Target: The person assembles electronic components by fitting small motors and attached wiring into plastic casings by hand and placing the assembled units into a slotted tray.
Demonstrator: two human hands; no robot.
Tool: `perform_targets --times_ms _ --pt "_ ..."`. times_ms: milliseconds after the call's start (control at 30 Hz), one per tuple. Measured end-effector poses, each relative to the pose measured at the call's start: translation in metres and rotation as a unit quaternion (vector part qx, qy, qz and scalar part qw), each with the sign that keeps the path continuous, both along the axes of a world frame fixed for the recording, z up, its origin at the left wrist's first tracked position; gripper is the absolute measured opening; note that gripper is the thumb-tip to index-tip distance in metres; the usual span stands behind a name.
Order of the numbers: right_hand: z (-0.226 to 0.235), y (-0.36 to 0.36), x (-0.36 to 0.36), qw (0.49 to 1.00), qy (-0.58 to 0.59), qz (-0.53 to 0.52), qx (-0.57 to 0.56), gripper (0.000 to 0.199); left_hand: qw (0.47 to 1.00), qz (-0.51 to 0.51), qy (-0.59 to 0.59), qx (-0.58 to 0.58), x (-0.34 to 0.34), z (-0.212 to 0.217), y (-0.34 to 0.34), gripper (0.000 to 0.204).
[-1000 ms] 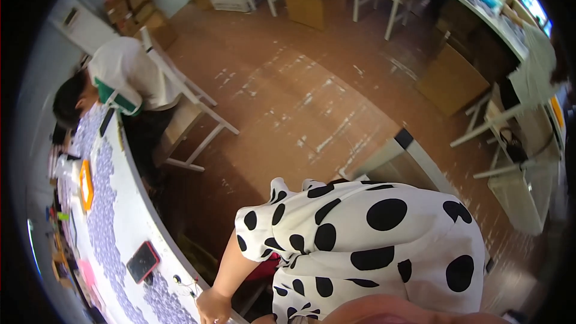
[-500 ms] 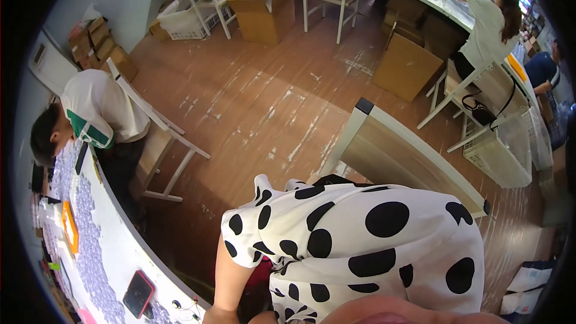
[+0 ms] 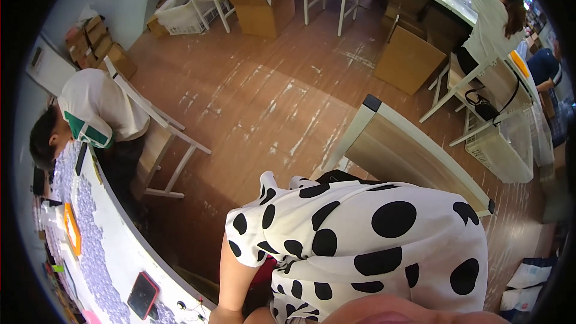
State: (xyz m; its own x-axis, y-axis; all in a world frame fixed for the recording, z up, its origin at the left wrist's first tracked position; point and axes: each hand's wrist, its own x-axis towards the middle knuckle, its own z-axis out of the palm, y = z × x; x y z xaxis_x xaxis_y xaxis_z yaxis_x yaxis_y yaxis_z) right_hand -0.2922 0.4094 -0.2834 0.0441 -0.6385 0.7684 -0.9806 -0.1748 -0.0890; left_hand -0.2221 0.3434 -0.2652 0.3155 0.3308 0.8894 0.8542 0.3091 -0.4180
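A white surface curves along the left of the frame. A broad band of small purplish pieces covers much of it, running from upper left down toward the lower edge. A red-edged phone lies at the lower left, with a round piece and wires just right of it, near the rim. An orange frame lies farther left. The brown floor, scuffed pale, carries cartons at upper middle and upper right, chairs and baskets.
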Motion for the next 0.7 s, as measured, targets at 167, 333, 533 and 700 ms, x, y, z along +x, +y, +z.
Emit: perform_targets --times_ms 167,333,533,700 --pt "0.013 -0.003 -0.002 1.000 -0.003 0.009 -0.026 0.036 1.000 0.008 -0.028 0.000 -0.001 0.014 -0.007 0.040" --pt "0.011 -0.006 0.010 0.999 -0.014 0.031 -0.041 0.036 0.997 0.030 -0.063 0.012 0.016 0.018 -0.007 0.040" --pt "0.017 -0.008 0.013 0.997 -0.018 0.051 -0.055 0.036 0.994 0.050 -0.096 0.029 0.024 0.026 -0.011 0.041" --pt "0.007 -0.008 0.027 0.995 -0.034 0.075 -0.055 0.036 0.987 0.074 -0.134 0.058 0.046 0.020 -0.004 0.041"
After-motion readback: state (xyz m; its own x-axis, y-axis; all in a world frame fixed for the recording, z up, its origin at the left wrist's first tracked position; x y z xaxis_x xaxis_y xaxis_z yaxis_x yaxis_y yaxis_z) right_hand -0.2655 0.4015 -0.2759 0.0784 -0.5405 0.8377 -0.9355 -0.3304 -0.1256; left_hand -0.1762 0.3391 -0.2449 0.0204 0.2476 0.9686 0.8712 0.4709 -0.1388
